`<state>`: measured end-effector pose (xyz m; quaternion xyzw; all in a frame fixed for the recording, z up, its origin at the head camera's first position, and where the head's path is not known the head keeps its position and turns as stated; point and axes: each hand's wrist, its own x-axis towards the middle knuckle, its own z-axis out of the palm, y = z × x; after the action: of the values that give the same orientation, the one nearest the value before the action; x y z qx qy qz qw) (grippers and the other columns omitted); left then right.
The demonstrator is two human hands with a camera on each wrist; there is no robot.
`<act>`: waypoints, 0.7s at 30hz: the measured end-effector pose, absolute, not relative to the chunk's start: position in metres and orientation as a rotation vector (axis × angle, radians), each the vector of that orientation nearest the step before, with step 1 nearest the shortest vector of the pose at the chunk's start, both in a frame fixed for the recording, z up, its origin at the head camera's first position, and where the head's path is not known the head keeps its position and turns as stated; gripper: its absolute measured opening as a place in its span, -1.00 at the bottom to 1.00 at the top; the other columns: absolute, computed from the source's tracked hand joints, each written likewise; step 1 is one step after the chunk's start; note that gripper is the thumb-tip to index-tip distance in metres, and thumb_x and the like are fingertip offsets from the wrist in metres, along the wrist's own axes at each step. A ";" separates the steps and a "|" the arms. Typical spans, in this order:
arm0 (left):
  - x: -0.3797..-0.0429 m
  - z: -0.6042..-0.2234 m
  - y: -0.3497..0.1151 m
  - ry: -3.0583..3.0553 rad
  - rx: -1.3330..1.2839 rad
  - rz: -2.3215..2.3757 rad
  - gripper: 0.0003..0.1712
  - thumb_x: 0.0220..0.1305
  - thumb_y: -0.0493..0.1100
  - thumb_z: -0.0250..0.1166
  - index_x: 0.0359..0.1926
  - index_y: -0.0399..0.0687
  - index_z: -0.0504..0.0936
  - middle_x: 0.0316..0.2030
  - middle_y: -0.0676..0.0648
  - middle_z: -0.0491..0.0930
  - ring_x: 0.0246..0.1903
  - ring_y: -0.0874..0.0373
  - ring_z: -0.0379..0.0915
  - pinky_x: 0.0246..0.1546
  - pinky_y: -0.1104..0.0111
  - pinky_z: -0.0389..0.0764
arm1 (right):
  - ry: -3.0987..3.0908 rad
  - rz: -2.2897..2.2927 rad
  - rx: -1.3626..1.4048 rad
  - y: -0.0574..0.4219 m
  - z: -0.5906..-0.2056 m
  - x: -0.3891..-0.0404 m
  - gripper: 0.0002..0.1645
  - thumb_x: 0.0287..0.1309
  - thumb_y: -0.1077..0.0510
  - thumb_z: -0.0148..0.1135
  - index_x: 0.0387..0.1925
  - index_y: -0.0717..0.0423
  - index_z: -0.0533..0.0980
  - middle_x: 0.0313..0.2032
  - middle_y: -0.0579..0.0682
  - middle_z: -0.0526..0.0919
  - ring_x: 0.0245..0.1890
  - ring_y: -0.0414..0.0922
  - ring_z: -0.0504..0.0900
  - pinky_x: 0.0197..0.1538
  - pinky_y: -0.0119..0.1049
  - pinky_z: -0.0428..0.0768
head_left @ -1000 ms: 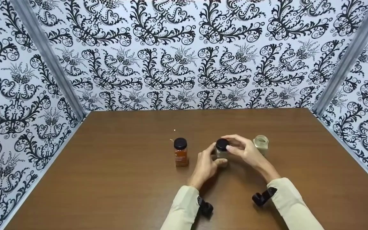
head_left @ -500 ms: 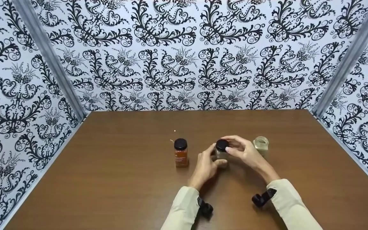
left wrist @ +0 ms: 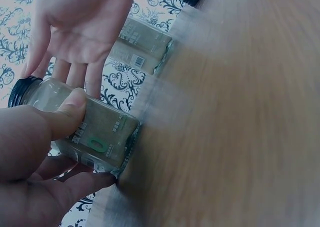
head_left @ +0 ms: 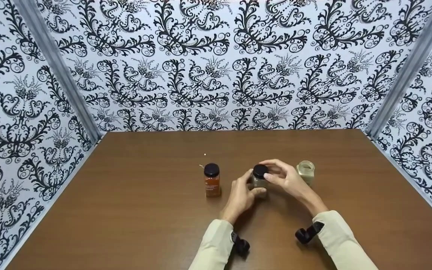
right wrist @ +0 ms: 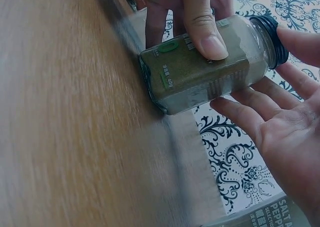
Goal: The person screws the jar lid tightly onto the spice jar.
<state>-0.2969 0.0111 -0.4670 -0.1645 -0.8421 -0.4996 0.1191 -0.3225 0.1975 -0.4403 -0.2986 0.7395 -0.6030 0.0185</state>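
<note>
A glass spice jar (head_left: 260,183) of greenish-brown powder stands upright on the table between the two hands. My left hand (head_left: 240,198) grips its body, with the thumb across the printed side in the right wrist view. On the jar's mouth sits a black ridged lid (right wrist: 270,41), which my right hand (head_left: 290,182) pinches at the edge between thumb and fingertips. In the wrist views, the other right fingers spread out beside the glass. Whether the lid is fully tightened cannot be seen.
An orange-filled spice jar (head_left: 212,182) with a black lid stands to the left. Right of the hands is a lidless jar (head_left: 306,171) of pale contents, partly behind the right hand. White specks (head_left: 202,165) lie on the brown table (head_left: 133,210); patterned walls (head_left: 216,82) surround it.
</note>
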 end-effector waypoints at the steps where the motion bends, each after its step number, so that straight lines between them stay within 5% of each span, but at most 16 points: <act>1: -0.297 -0.467 0.011 -2.462 -0.482 -1.456 -0.40 0.10 -0.15 0.51 0.20 0.03 0.59 0.00 -0.09 0.74 0.04 0.07 0.66 0.09 0.26 0.63 | 2.292 -1.875 -0.932 0.197 -0.441 -0.322 -0.46 0.37 0.26 0.17 0.29 0.43 0.35 0.19 0.51 0.49 0.06 -0.33 0.67 0.12 -0.39 0.64; 21: -0.297 -0.468 0.011 -2.458 -0.481 -1.457 -0.43 0.11 -0.13 0.51 0.18 0.05 0.60 0.03 -0.08 0.73 0.07 0.06 0.65 0.09 0.25 0.63 | 2.293 -1.871 -0.955 0.198 -0.442 -0.324 -0.45 0.35 0.28 0.18 0.29 0.45 0.34 0.19 0.52 0.49 0.05 -0.35 0.67 0.13 -0.40 0.63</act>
<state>-0.2970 0.0110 -0.4680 -0.1649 -0.8420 -0.4991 0.1219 -0.3237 0.1980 -0.4416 -0.3072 0.7372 -0.6016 0.0157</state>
